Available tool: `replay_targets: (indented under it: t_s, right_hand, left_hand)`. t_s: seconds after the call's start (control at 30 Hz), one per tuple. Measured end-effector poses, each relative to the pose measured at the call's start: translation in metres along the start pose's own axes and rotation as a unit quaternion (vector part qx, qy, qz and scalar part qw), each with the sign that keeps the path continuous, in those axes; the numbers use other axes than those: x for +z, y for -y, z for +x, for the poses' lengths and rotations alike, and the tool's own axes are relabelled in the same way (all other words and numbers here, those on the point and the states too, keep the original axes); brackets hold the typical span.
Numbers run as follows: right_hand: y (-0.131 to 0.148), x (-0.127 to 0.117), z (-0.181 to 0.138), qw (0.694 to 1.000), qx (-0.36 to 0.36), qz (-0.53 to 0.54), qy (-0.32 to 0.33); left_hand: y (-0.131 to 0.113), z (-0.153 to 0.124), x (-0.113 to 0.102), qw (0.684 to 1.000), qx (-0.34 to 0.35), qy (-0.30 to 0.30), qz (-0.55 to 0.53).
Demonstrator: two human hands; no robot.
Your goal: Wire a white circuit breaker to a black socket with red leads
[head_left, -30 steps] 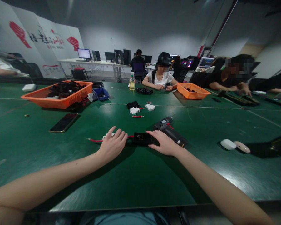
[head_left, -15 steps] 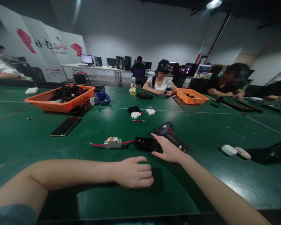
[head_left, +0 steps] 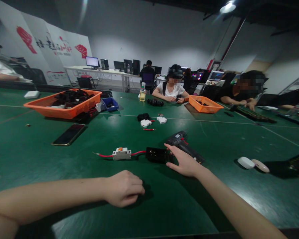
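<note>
A black rectangular block point(head_left: 156, 155) lies on the green table, joined by a red wire point(head_left: 139, 152) to a white circuit breaker point(head_left: 122, 153) with an orange switch. Another red wire point(head_left: 105, 155) leaves the breaker's left side. My right hand point(head_left: 184, 161) is at the block's right end, thumb and fingers apart; whether it touches the block I cannot tell. Just behind this hand lies a dark cordless drill point(head_left: 178, 138). My left hand point(head_left: 126, 189) is loosely closed in front of the breaker, with nothing visible in it.
An orange basket point(head_left: 64, 111) of black parts and a blue bin point(head_left: 111, 105) stand back left, near a phone point(head_left: 69, 134). White breakers point(head_left: 146, 123) and a short red wire point(head_left: 149, 129) lie mid-table. Across, a person point(head_left: 173, 88) sits beside another orange basket point(head_left: 204, 107). A white case point(head_left: 246, 162) lies right.
My left hand has moved left and its fingers have curled in more. My right hand stays by the black block. The view has shifted slightly.
</note>
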State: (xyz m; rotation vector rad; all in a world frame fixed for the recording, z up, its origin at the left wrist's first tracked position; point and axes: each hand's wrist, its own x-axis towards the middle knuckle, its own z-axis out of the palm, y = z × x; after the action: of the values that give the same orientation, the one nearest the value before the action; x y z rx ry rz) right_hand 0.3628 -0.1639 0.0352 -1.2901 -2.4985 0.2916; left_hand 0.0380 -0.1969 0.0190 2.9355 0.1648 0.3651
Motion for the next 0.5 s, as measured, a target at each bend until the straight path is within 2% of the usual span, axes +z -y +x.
replay_targets:
  t_s: [0.1, 0.17, 0.23, 0.3, 0.37, 0.43, 0.5]
  right_hand:
    - [0.002, -0.004, -0.002, 0.994, -0.049, -0.045, -0.085]
    - [0.008, -0.002, -0.003, 0.975, -0.125, -0.072, -0.168]
    - [0.022, 0.005, -0.004, 0.951, -0.215, -0.084, -0.204]
    - [0.043, 0.019, -0.001, 0.933, -0.305, -0.096, -0.167]
    - [0.068, 0.035, 0.004, 0.909, -0.39, -0.115, -0.094]
    - [0.09, 0.051, 0.011, 0.897, -0.428, -0.105, -0.035]
    - [0.106, 0.062, 0.02, 0.904, -0.418, -0.085, 0.022]
  left_hand:
    - [0.001, -0.018, -0.002, 0.999, -0.034, 0.002, -0.011]
    - [0.004, -0.02, -0.003, 0.999, -0.036, 0.008, -0.002]
    - [0.007, -0.018, -0.003, 0.999, -0.042, 0.013, 0.009]
    - [0.009, -0.013, -0.004, 0.998, -0.051, 0.023, 0.016]
    - [0.009, -0.01, -0.004, 0.998, -0.059, 0.028, 0.015]
    - [0.009, -0.01, -0.004, 0.997, -0.076, 0.025, 0.011]
    - [0.01, -0.01, -0.003, 0.995, -0.093, 0.02, 0.01]
